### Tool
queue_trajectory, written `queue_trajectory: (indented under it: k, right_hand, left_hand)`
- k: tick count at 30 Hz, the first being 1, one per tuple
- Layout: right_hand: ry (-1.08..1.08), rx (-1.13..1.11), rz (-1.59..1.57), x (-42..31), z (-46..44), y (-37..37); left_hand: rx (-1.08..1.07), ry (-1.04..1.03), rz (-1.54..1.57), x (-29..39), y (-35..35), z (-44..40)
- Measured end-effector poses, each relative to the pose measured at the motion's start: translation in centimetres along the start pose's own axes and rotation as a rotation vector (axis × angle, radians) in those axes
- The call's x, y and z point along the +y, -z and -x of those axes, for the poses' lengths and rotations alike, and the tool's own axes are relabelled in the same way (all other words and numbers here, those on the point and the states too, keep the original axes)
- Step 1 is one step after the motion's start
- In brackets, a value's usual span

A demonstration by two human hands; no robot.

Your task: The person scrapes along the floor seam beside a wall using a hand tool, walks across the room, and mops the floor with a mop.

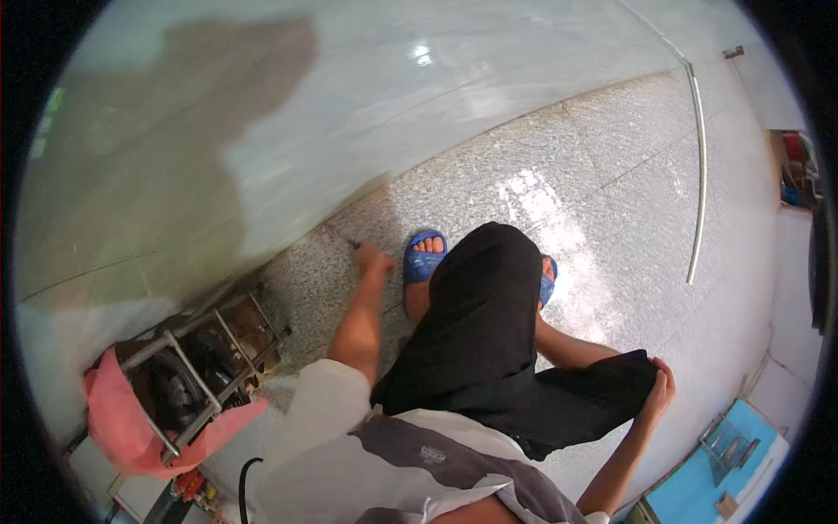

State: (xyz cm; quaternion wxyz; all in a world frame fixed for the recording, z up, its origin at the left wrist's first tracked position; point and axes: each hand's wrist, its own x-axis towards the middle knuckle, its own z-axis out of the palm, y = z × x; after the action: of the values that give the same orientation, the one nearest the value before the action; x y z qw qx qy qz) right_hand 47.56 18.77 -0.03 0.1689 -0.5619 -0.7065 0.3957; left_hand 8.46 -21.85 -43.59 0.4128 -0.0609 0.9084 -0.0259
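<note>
Black cloth (489, 332) covers my lap and one raised knee, and part of it stretches out to the right. At that far end my right hand (663, 390) has its fingers closed on the cloth's edge. My left hand (375, 259) is low over the speckled floor, left of a blue slipper (425, 259) on my foot. Its fingers are bent and blurred, and something small and dark seems to be at the fingertips, too unclear to name. A second blue slipper (548, 281) shows partly behind the black cloth.
A metal-framed rack (212, 397) with dark items and a pink cloth (118, 424) stands at the lower left. A pale wall (367, 87) rises ahead. A white pipe (701, 175) runs at the right. A blue-topped table (742, 454) is at the lower right.
</note>
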Motion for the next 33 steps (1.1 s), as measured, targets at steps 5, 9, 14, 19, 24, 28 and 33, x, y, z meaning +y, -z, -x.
queue_trajectory:
  k: [5,9,14,19,24,28,33]
  right_hand:
    - [0.031,0.012,0.047,0.7,-0.9,0.2]
    - [-0.008,-0.007,0.016,-0.6,-0.6,-0.5]
    - [-0.001,0.02,0.098,-3.2,0.1,-1.6]
    - [0.024,0.073,0.168,-3.9,0.8,-2.0]
    - [0.335,-0.093,0.597,-7.3,0.4,-6.7]
    - [0.192,-0.532,0.029,-8.1,-1.8,-19.1]
    - [-0.159,-0.767,-0.828,-13.3,-1.5,-31.1]
  left_hand:
    - [-0.105,0.302,1.452,7.1,1.0,1.4]
    - [0.099,0.274,1.456,5.6,-4.1,-2.2]
    - [-0.342,-0.053,1.409,10.4,7.2,8.1]
    - [-0.242,-1.192,1.004,11.9,16.6,22.0]
    - [-0.436,-1.107,0.893,14.3,17.6,17.7]
    - [-0.873,-0.618,1.171,18.7,20.8,16.9]
    - [-0.729,-0.836,0.966,21.8,26.6,22.9]
